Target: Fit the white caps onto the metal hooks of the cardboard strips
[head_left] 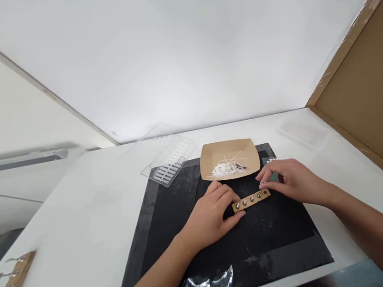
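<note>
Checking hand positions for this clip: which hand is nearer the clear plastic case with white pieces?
Left. The left hand, at the wooden strip's left end, is right of the case and closer to the person; the right hand is much farther right.

Brown cardboard panel (373, 88) standing at right of white surface (82, 222); translucent plastic piece (304, 133) lying near pale back wall (184, 60).

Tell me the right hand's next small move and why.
Probably lower the right hand to the right end of the wooden strip: its fingers are already close to that end, while the left hand grips the other.
</note>
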The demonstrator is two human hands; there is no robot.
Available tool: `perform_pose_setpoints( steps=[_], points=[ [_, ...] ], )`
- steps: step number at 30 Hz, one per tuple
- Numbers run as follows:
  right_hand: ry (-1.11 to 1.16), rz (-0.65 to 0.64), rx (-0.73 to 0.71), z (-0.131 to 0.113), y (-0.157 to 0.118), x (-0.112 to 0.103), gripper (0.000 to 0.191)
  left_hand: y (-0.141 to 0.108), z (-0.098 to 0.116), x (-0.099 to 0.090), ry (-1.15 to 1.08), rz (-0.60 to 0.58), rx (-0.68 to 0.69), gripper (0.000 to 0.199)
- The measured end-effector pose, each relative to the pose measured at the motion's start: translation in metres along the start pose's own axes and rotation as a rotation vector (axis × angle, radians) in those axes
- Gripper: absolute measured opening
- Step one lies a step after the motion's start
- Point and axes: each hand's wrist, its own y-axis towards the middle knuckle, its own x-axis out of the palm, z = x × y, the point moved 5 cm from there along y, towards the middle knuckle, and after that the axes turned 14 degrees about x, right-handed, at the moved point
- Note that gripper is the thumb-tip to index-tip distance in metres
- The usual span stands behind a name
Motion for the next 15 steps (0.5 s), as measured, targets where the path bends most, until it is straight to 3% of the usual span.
perform_pose_setpoints(
  steps=[5, 8, 11, 15],
  points=[
    [0.197, -0.083, -0.012, -0.009, -0.009, 0.021, 0.021, 0.003, 0.013, -0.011, 0.01, 0.168, 0.135, 0.014],
    [0.401, -0.254, 0.036, -0.014, -0.014, 0.041, 0.029, 0.003, 0.02, -0.014, -0.043, 0.257, 0.144, 0.025],
    [0.633, -0.382, 0.094, -0.016, -0.017, 0.053, 0.04, 0.003, 0.027, -0.013, -0.172, 0.275, 0.16, 0.038],
    [0.857, -0.491, 0.129, -0.017, -0.019, 0.059, 0.051, 0.005, 0.035, -0.011, -0.289, 0.258, 0.199, 0.037]
  ],
)
